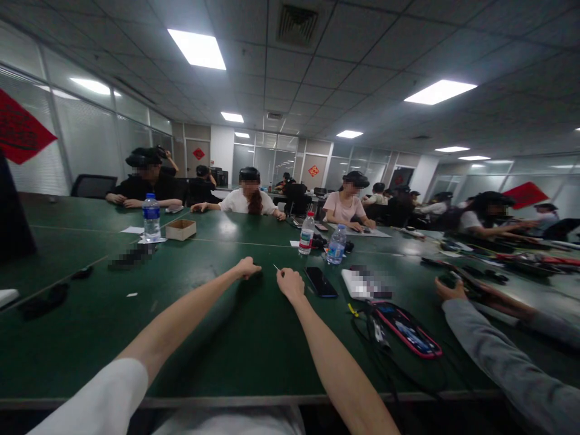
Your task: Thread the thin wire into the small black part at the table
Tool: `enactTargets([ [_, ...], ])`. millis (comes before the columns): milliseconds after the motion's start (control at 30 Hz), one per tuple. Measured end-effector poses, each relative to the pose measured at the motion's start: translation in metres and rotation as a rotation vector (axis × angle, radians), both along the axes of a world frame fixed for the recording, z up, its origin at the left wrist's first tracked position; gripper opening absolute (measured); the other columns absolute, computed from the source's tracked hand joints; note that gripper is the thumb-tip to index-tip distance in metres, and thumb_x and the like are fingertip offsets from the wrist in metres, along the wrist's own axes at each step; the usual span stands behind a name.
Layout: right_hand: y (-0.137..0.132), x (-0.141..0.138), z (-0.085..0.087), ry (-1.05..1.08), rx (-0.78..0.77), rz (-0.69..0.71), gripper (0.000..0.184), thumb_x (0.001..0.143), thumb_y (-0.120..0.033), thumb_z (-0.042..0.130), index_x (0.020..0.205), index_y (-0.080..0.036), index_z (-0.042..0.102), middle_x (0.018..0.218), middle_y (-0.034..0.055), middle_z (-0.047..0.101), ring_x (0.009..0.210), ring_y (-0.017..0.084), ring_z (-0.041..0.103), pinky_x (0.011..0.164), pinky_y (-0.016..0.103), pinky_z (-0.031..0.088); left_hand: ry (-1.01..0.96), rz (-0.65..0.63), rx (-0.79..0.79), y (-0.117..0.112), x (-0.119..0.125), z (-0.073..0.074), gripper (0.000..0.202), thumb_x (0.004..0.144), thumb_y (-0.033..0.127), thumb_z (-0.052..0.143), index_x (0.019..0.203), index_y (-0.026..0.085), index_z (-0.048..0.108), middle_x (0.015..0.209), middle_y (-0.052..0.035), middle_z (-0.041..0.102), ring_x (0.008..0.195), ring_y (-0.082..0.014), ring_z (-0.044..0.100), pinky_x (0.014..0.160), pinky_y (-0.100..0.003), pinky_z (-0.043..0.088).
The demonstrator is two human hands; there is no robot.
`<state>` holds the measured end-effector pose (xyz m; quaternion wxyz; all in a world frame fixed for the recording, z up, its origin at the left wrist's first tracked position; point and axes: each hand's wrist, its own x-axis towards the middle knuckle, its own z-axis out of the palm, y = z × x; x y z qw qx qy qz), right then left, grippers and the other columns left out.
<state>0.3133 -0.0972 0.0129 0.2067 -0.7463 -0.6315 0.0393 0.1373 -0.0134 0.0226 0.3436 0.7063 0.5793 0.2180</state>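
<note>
Both my arms reach far out over the green table (203, 338). My left hand (248, 267) is curled into a fist resting on the tabletop; what it holds, if anything, is hidden. My right hand (290, 283) is closed in a pinch on a thin pale stick or needle (276, 267) that pokes out to the upper left. A dark phone (321, 281) lies just right of my right hand.
A red-cased phone (410, 330) with black cables lies to the right, beside a white box (357, 284). Water bottles (151, 219) (307, 234) (336, 244) and a small cardboard box (180, 229) stand farther out. A co-worker's grey sleeve (493, 356) reaches in at right. Several people sit across.
</note>
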Motion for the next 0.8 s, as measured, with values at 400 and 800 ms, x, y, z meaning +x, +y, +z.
enactTargets([
  [400, -0.001, -0.002, 0.001, -0.008, -0.029, 0.012, 0.04, 0.092, -0.047, 0.038, 0.113, -0.024, 0.064, 0.104, 0.0108, 0.066, 0.095, 0.023, 0.062, 0.08, 0.032, 0.046, 0.332, -0.037, 0.188, 0.006, -0.002, -0.007, 0.028, 0.068, 0.036, 0.07, 0.084, 0.013, 0.065, 0.094, -0.0127, 0.068, 0.087, -0.0217, 0.065, 0.069, -0.023, 0.05],
  [800, -0.003, -0.003, 0.005, -0.017, -0.051, 0.022, 0.041, 0.092, -0.048, 0.037, 0.112, -0.024, 0.064, 0.104, 0.0106, 0.067, 0.096, 0.023, 0.062, 0.08, 0.032, 0.047, 0.379, -0.097, 0.289, -0.022, 0.006, 0.006, 0.03, 0.052, 0.029, 0.081, 0.072, 0.017, 0.063, 0.092, -0.0146, 0.066, 0.092, -0.0303, 0.063, 0.075, -0.032, 0.049],
])
